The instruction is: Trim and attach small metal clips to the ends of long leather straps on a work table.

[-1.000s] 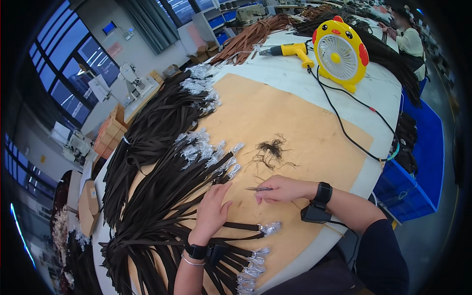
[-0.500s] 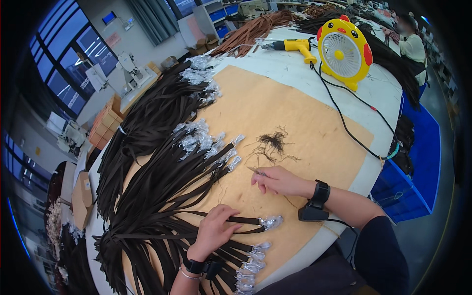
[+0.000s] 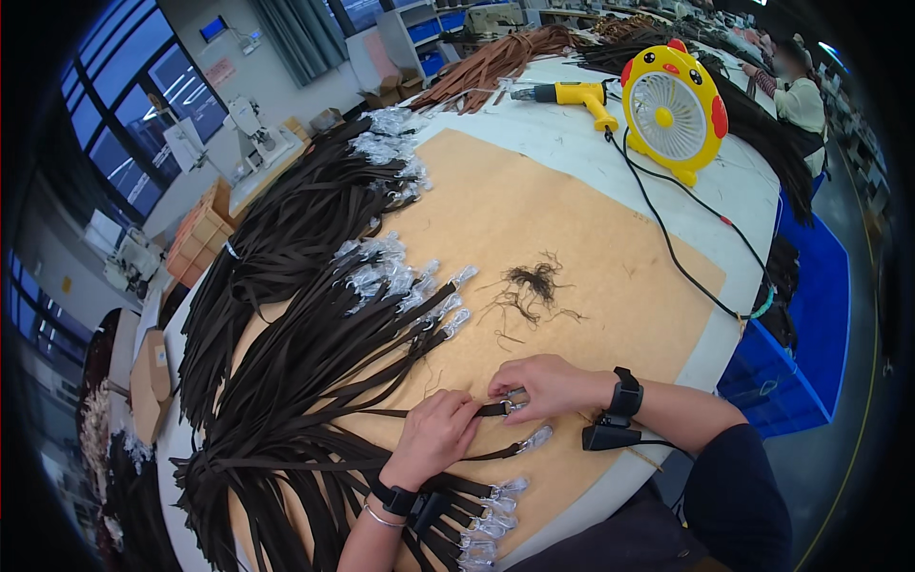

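My left hand [image 3: 437, 434] is closed round a dark brown strap [image 3: 491, 411] a little short of its metal-fitted end. Right at that end, my right hand [image 3: 548, 386] has its fingers curled in, almost touching the left fingertips. A metal ring [image 3: 509, 406] shows there. The pointed thread snips seen in the right hand earlier are mostly hidden by its fingers now. Just below lies another strap end with a plastic-wrapped clasp [image 3: 537, 439]. More wrapped clasps [image 3: 496, 515] fan out nearer to me.
Bundles of dark straps [image 3: 286, 210] cover the left side of the tan board [image 3: 620, 257]. Loose thread scraps [image 3: 534, 283] lie mid-board. Behind stand a yellow heat gun [image 3: 581, 95] and chick-shaped fan [image 3: 672, 114], their cables running right. A blue bin [image 3: 801, 353] stands beside the table.
My right hand has come down and toward me to the strap's end. The left hand has moved slightly right and lifted the strap end, which lay on the board before.
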Motion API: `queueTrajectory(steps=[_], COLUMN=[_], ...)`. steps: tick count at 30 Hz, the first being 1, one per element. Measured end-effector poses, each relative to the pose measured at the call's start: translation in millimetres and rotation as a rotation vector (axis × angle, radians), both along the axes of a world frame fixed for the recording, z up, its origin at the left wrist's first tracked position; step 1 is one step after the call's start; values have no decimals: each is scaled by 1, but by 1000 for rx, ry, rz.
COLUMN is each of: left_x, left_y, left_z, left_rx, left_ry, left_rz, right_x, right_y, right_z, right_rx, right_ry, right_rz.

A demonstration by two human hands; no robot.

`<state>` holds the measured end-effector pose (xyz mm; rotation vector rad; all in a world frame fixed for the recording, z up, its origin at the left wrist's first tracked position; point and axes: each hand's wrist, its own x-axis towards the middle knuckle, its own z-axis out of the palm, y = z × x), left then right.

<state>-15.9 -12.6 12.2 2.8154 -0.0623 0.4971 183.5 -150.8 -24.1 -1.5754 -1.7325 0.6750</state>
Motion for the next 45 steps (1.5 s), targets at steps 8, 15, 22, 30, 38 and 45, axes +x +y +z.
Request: queueTrajectory(steps=[8,15,22,30,38,45], left_x=[3,-1,4,10,9,4], left_y=[4,0,-6,-6,-8,4], left_z=[2,-6,-6,-6,-11,-26], left_rx=[41,-281,-797,-764,-798,-1034], left_ry=[-23,-70,-18,-43,-69,-108], left_rz=[-17,161,279,303,345,444], right_x=[3,0,2,2,0,4], right_y=[4,3,1,4,4,6], right_z=[9,6,14,8,9,4], right_rx=[-233,-79,-149,-142,-157,-178], right_ry=[243,512,447,440,544,659], right_rz=[-34,-66,-51,-5,4,5])
